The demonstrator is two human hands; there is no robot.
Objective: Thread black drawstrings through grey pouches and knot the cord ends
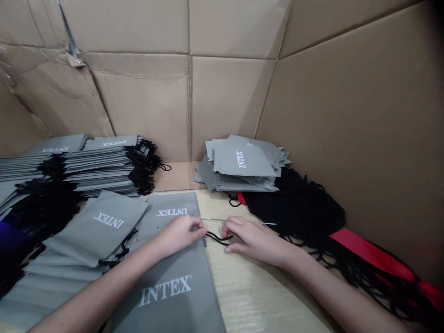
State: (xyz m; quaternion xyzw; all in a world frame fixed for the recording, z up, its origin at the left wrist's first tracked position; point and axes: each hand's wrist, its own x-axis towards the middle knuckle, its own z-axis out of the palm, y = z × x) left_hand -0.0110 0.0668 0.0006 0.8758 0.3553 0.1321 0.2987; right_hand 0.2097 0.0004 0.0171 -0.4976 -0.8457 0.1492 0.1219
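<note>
My left hand is closed, thumb and finger pinching a black cord at the edge of a grey INTEX bag. The cord runs a short way across to my right hand, whose curled fingers close on its other end. A thin metal rod shows on both sides of my right hand; whether the fingers grip it is hidden. Beneath my left wrist, the bag lies flat with its print facing up. Another grey INTEX bag lies just beyond it, partly covered by my hand.
Bundles of grey bags with black cords are stacked at left, with a looser pile in front. More grey bags sit at back right. A heap of black cords and a red strip lie at right. Cardboard walls surround the work surface.
</note>
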